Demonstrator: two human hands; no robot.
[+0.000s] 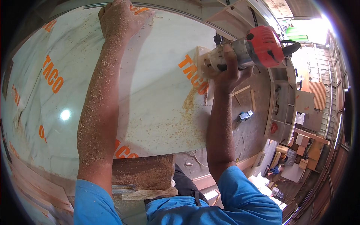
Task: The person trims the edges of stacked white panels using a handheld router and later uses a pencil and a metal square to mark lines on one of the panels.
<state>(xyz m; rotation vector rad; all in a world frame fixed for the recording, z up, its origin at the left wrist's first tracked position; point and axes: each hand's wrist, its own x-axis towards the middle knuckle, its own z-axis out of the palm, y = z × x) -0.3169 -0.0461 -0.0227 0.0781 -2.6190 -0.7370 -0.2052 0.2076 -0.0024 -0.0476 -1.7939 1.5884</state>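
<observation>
Marbled panel (161,78): is lying flat in front; poor bracing could be letting it shift.
Red router (258,47): is leaning at the panel's right edge, risking tipping and chipping it.
Left hand (120,20): is half-curling at the far edge; whether it is gripping, I cannot tell.
Right hand (232,73): is holding the router, fingers wrapped.
Sawdust (189,98): is littering the surface, possibly causing skidding.

Downward head-worn fisheye view.

Sawdust (189,99) lies on the panel (161,67), the router (257,48) at its right edge.
</observation>
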